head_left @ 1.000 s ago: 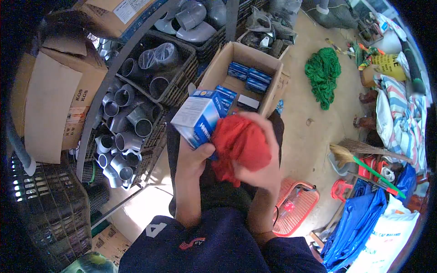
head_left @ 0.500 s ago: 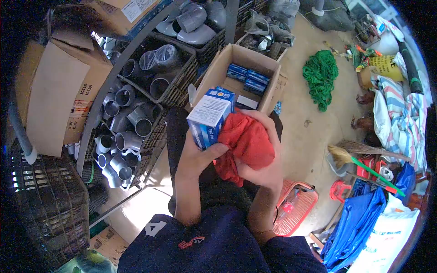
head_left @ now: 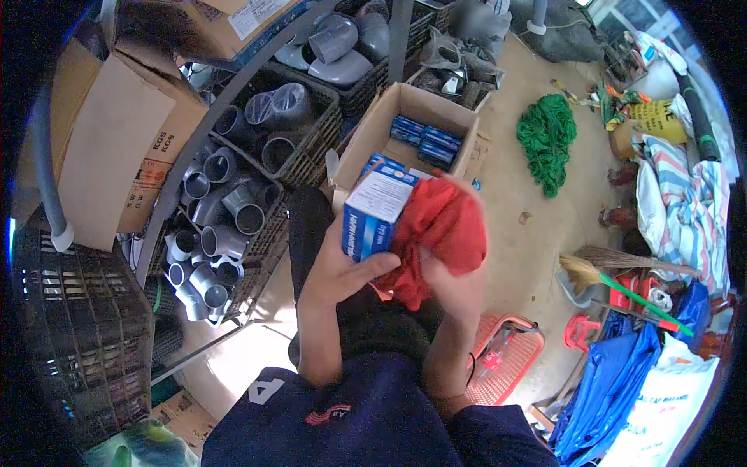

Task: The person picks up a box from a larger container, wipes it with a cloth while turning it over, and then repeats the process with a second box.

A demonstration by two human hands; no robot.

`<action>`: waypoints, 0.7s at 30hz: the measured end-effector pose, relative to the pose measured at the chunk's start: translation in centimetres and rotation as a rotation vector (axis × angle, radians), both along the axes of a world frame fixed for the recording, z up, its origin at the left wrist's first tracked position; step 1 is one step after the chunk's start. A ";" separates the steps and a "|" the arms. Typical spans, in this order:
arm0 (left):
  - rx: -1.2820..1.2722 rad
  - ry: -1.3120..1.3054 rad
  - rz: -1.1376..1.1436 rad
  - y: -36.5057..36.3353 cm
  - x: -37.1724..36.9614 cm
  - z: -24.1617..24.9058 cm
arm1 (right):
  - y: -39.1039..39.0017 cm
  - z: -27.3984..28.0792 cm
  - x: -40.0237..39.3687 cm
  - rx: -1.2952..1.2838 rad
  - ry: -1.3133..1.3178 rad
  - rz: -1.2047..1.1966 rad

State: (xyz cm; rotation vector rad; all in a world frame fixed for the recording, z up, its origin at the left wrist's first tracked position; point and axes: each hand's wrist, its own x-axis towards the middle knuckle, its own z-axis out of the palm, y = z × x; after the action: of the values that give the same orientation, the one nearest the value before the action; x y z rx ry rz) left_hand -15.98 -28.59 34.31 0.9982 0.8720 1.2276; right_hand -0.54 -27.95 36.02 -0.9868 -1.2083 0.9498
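My left hand [head_left: 336,272] is closed around a small blue and white carton [head_left: 369,226], its thumb along the near side. A crumpled red cloth [head_left: 443,226] is bunched in my right hand [head_left: 455,292], pressed against the carton's right side. The right fingers are partly blurred and covered by the cloth. Just beyond both hands, an open cardboard box [head_left: 436,99] holds several similar blue cartons [head_left: 438,144].
Crates of grey pipe fittings [head_left: 226,241] fill the rack at left. A red plastic basket [head_left: 510,366] stands by my right side. Green netting [head_left: 547,144] lies on the floor. A broom [head_left: 587,272] and blue tarpaulin [head_left: 611,389] are at right.
The carton has moved slightly right and tilted, so more of its blue side faces me. The red cloth and my right hand have shifted along it, with some motion blur.
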 end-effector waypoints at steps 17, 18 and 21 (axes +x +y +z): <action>0.027 -0.033 -0.020 -0.1 0.4 -0.7 | -0.5 0.9 1.1 0.037 -0.084 0.105; -0.004 -0.102 -0.007 0.1 0.5 -0.3 | -0.5 0.9 1.4 0.054 -0.070 0.170; -0.027 -0.341 0.024 0.6 1.5 -0.1 | -0.8 0.1 1.2 -0.082 0.111 0.114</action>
State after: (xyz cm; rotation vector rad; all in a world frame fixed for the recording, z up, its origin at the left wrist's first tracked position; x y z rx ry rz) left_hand -14.47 -28.00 34.16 0.7293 0.6319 1.3550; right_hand 0.69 -28.75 36.08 -0.9247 -1.1490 1.1368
